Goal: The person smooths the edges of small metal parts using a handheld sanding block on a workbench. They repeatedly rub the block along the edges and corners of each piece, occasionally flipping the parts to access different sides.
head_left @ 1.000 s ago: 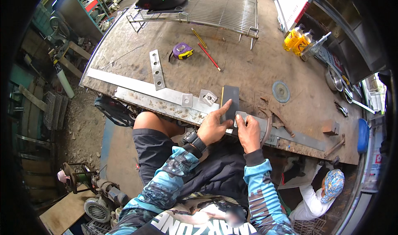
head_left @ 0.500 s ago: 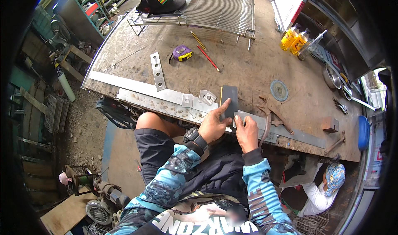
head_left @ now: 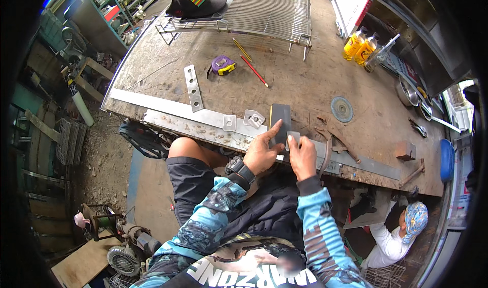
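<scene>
At the left of the frame, a long flat grey metal strip runs along the near edge of the scarred steel-topped bench, with a short drilled metal bar lying across it. Further up sit a purple and yellow tape measure and a red pencil.

Near centre, two small square metal plates lie just beside the dark rectangular block, which stands on the strip at the bench's front edge. The left hand presses its extended index finger against the block, other fingers loosely curled. Just right of it, the right hand pinches a small grey metal tab against the block's lower right corner.

Further right lies a round grey grinding disc; at upper right stand two yellow bottles.
</scene>
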Tool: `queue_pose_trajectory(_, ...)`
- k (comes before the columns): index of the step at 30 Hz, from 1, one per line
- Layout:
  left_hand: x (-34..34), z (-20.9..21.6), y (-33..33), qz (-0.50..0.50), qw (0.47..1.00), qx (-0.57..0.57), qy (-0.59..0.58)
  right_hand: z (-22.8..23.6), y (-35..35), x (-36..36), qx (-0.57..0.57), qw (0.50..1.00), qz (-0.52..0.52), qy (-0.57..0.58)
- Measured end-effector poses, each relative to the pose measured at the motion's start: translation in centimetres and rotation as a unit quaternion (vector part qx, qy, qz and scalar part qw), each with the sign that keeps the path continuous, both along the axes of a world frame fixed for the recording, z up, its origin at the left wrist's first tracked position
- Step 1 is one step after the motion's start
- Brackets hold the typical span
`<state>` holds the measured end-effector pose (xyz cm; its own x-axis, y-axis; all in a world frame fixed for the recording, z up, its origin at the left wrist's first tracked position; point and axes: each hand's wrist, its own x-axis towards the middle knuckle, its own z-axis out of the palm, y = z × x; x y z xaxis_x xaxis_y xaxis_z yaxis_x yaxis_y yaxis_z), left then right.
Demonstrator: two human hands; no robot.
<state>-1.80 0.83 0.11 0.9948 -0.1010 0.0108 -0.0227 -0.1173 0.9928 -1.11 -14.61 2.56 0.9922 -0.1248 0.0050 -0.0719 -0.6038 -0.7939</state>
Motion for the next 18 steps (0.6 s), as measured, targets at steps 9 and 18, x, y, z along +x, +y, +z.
queue_pose_trajectory(9,0.1,0.9,-0.4,-0.014,0.999,0.002,0.037,-0.2,0.3,6.2,0.005,0.999,-0.001,0.046)
queue_pose_trajectory(18,0.2,0.4,0.1,-0.012,1.000,0.002,0.015,0.3,-0.1,-0.1,0.007,0.999,-0.011,0.034)
